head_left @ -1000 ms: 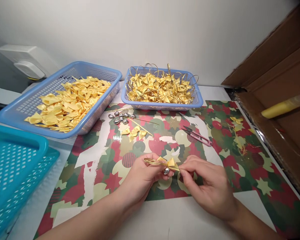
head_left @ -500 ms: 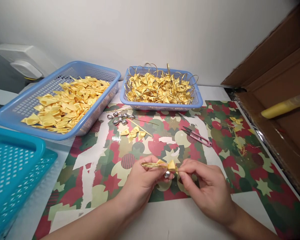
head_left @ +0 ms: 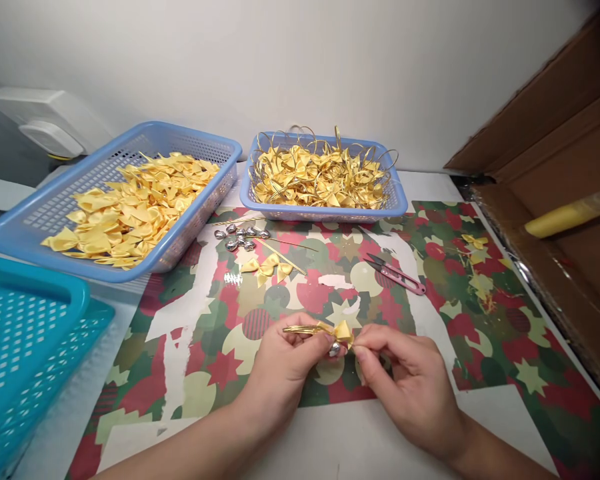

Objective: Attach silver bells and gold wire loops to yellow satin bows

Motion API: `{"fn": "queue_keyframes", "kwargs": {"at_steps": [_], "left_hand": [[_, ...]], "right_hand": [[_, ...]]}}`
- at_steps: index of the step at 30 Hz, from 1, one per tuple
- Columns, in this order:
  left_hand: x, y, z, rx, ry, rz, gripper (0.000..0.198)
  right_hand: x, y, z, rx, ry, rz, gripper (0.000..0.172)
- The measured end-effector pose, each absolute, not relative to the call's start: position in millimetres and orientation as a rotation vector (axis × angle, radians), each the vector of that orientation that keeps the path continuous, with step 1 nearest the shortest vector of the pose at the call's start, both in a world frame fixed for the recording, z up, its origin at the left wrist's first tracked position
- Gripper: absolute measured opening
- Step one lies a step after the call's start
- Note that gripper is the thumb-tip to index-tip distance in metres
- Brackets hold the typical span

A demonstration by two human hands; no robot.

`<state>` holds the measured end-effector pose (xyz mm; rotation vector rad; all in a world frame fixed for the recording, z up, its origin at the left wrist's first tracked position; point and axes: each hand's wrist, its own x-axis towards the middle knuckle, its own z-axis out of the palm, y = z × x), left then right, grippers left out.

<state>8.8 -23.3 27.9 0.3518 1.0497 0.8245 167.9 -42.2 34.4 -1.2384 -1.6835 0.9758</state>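
Note:
My left hand (head_left: pixel 285 363) pinches a small yellow satin bow (head_left: pixel 341 331) with a gold wire loop (head_left: pixel 303 329) sticking out to the left and a silver bell (head_left: pixel 335 349) hanging under it. My right hand (head_left: pixel 405 383) pinches the bow's right side with thumb and forefinger. Both hands hover just above the patterned red-and-green paper (head_left: pixel 430 267) near the table's front edge.
A blue basket of plain yellow bows (head_left: pixel 35 220) sits back left, a smaller blue basket of wired bows (head_left: pixel 395 193) back centre. Silver bells (head_left: pixel 240 237), loose bows (head_left: pixel 267 267) and pink thread snips (head_left: pixel 395 273) lie on the paper. A teal basket (head_left: pixel 25 333) is at left, a cardboard box (head_left: pixel 555 167) at right.
Both hands have drifted slightly toward me with the bow, and my right fingers have closed in tighter on its right side. Nothing else has moved.

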Motion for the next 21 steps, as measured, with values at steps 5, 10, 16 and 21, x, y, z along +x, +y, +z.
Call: {"fn": "queue_keyframes", "kwargs": {"at_steps": [5,10,16,21], "left_hand": [[10,-22,29,0.311,1.021,0.839,0.034],[9,-21,27,0.313,0.971,0.849,0.037],[8,-22,23,0.331,0.976,0.846,0.037],[7,-21,25,0.361,1.032,0.804,0.039]], "right_hand": [[172,-39,37,-1.242,-1.724,0.949,0.015],[178,-35,41,-1.224,-1.835,0.853,0.017],[182,-32,43,-1.131,-1.954,0.746,0.016],[186,-30,44,-1.026,-2.058,0.609,0.02]]}}
